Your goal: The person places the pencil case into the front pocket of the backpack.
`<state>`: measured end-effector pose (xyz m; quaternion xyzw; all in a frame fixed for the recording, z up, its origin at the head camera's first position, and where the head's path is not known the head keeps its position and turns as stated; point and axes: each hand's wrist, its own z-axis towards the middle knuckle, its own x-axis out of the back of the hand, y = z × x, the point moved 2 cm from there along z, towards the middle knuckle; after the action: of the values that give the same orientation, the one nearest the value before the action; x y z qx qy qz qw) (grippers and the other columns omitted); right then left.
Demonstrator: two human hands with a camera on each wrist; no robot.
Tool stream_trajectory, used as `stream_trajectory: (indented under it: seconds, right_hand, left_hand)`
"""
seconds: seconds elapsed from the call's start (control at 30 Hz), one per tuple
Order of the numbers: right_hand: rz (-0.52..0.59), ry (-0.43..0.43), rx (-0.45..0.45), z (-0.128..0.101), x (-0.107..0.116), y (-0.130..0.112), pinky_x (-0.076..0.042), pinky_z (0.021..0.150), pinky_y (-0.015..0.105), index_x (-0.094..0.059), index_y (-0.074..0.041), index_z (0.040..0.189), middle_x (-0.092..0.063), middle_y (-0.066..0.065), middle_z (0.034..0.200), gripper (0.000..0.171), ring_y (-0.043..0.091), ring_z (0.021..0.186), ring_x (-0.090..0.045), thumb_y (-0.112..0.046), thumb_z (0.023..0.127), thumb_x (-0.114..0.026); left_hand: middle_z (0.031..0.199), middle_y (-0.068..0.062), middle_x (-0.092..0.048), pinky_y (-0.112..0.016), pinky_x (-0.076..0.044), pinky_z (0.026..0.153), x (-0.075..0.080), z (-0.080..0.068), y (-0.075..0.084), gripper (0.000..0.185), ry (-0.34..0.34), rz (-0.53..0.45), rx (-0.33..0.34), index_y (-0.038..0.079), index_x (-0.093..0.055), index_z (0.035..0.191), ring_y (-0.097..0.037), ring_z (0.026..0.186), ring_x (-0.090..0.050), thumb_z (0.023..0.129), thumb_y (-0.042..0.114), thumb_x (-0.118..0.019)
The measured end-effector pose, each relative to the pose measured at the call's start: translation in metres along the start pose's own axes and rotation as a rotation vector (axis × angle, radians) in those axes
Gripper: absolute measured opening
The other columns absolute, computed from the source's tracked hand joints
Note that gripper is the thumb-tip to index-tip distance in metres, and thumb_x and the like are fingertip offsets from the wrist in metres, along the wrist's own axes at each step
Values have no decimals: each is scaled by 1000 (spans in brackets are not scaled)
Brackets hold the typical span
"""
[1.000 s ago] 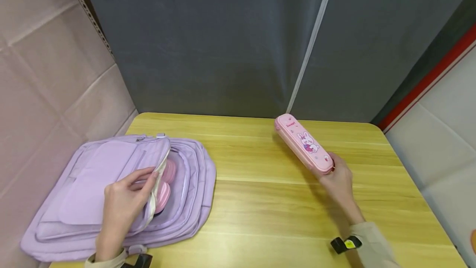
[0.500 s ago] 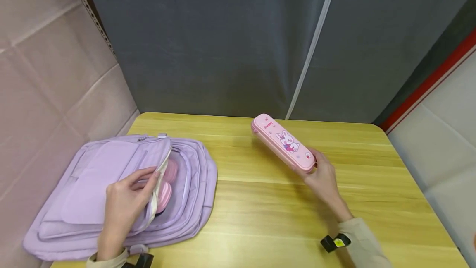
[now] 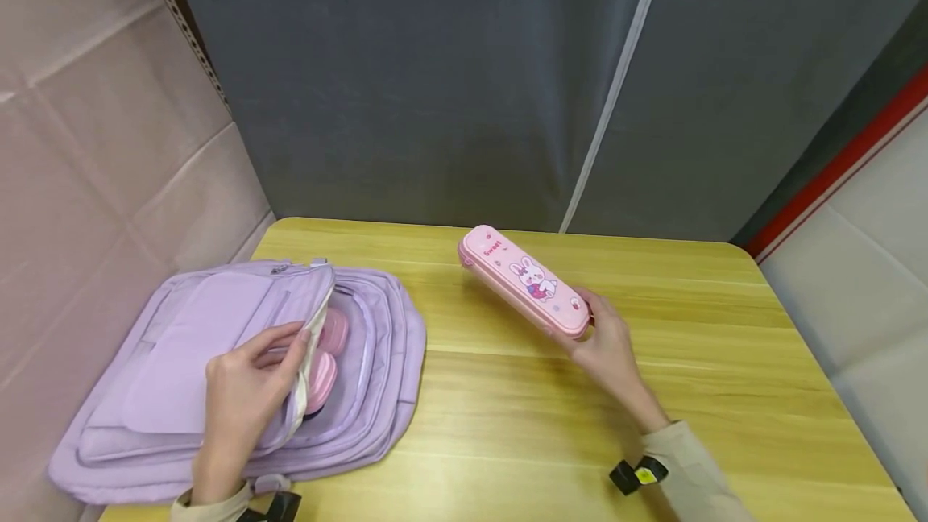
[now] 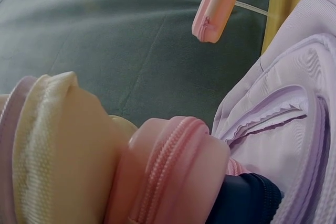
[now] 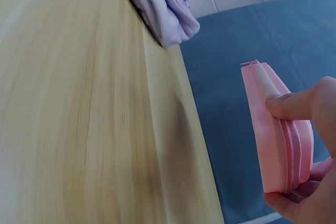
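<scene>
Above table, right hand gripping pencil case, left hand holding backpack open

One lilac backpack lies on the single wooden worktop. Two pink items sit inside its opening. One pink pencil case. Two hands: one left hand, one right hand.

Beige sleeves, black wrist straps with a yellow tag
</scene>
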<state>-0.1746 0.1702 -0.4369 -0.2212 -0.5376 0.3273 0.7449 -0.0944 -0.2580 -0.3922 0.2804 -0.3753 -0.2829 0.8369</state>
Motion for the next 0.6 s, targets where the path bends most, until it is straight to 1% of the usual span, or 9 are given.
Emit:
stream_trajectory:
  seconds: [0.23, 0.47, 0.6]
  right_hand:
    - [16, -29, 64, -2, -8, -15, -55, 88, 46, -57, 4, 133, -67, 21, 120, 75, 32, 105, -65, -18, 71, -92]
    - [50, -82, 72, -3, -18, -24, -56, 91, 48, -57, 2, 135, -66, 19, 122, 76, 31, 108, -64, -19, 71, -92]
    - [71, -116, 115, -3, -26, -32, -57, 89, 43, -58, 1, 134, -67, 16, 122, 74, 27, 107, -64, -20, 72, -92]
  left_hand:
    - [72, -21, -74, -2, -52, 58, 0, -1, 1, 12, 19, -25, -7, -2, -80, 93, 19, 64, -60, 81, -1, -79]
    - [73, -23, -74, -3, -53, 57, 0, -1, 3, 13, 36, -60, 2, -1, -80, 95, 17, 64, -62, 82, -1, -79]
    - [74, -23, -74, -3, -53, 57, 1, -1, 2, 13, 49, -67, -17, -2, -80, 95, 18, 65, -62, 81, -2, -79]
